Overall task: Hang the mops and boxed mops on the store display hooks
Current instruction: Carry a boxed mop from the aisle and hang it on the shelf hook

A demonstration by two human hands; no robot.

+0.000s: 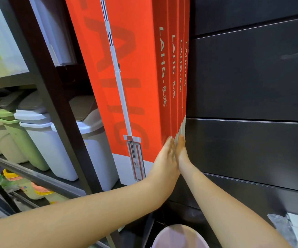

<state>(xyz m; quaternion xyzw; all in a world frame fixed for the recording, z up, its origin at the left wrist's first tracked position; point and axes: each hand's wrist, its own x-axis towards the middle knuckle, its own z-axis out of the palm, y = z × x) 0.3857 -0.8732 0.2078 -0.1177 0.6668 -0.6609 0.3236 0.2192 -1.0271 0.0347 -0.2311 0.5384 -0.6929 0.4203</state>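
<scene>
Against the dark slatted wall (251,77), four red mop boxes (137,104) sit packed side by side on end, narrow printed edges facing out; what holds them up is out of view. Both hands lie flat on the boxes' lower edges, fingers straight and pressed together, the left hand (167,157) touching the right hand (181,151), which is nearest the wall. White and green bins (42,140) fill the rack (58,104) to the left.
</scene>
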